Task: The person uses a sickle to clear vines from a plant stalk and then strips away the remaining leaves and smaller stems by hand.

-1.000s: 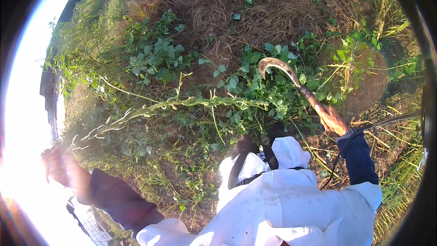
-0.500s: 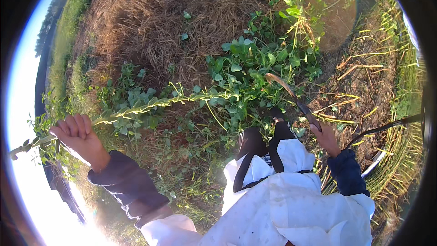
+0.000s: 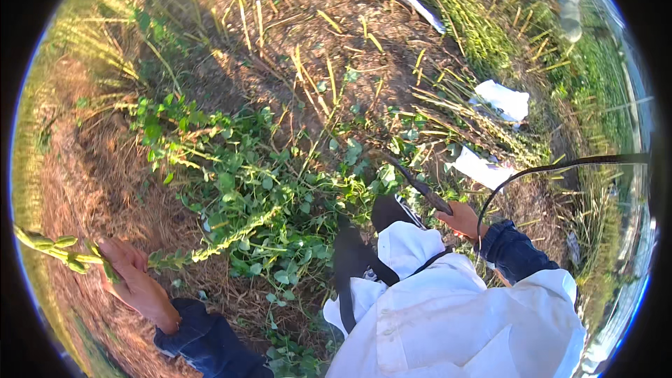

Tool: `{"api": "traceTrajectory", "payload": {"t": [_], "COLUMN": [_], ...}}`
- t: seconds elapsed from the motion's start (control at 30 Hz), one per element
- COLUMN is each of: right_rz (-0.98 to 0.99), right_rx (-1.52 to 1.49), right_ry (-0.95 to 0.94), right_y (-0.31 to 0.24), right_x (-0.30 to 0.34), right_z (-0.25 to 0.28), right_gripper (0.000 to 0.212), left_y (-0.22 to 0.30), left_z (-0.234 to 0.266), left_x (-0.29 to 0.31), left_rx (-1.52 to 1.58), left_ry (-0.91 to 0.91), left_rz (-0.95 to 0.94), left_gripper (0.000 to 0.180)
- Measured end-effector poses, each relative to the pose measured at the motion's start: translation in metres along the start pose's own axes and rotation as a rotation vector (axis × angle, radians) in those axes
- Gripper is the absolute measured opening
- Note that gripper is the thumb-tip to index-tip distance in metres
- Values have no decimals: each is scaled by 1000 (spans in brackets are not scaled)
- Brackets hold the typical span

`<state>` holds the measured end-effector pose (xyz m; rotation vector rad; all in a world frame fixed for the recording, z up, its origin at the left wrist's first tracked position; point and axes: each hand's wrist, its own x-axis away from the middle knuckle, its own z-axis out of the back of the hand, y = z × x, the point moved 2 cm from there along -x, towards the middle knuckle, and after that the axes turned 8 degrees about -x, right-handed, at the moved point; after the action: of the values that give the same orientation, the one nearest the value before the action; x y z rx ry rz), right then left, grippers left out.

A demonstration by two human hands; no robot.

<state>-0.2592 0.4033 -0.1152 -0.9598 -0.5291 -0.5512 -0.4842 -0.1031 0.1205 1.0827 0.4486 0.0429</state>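
My left hand [image 3: 134, 281] is closed around a green sesame stalk [image 3: 63, 255] at the left. Plump pods stick out along the stalk past my fist, and its other, leafier end [image 3: 238, 234] lies over the ground plants. On the right, my right hand [image 3: 462, 220] grips the handle of a sickle [image 3: 422, 185]. The sickle's curved blade points up and left into broad-leaved green weeds [image 3: 273, 189], and its tip is hard to make out among them. The two hands are wide apart, one on each side of my legs.
Pale cut stubble [image 3: 308, 80] stands up from the soil ahead. A heap of cut stalks [image 3: 469, 28] lies at the upper right. White scraps [image 3: 502, 101] rest on the ground near it. A dark cord [image 3: 560, 166] arcs in from the right edge. My shoe [image 3: 392, 211] is among the weeds.
The view has swung to the right, bringing the stubble and cut stalks ahead of me. Both hands keep their hold on the stalk and the sickle. My left hand now appears lower.
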Motion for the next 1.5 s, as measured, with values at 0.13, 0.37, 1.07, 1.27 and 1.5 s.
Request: {"api": "traceTrajectory", "payload": {"t": [0.13, 0.37, 1.07, 1.27, 1.5], "right_rz": [-308, -455, -1052, -724, -855], "right_rx": [-201, -160, -1167, -797, -938], "right_ry": [98, 306, 474, 502, 257], "right_y": [70, 206, 281, 329, 293], "right_x": [60, 147, 236, 257, 147], "right_z": [19, 17, -15, -54, 52], "right_gripper": [39, 46, 32, 28, 33], "left_y": [60, 93, 240, 207, -14], "left_z": [-185, -468, -869, -861, -666], "left_x": [30, 176, 443, 537, 471], "left_rx": [-410, -141, 1082, 875, 138], "left_ry": [-360, -1055, -961, -1163, -1221], "left_rz": [-456, -713, 839, 926, 1062], "left_gripper": [29, 12, 39, 38, 14]}}
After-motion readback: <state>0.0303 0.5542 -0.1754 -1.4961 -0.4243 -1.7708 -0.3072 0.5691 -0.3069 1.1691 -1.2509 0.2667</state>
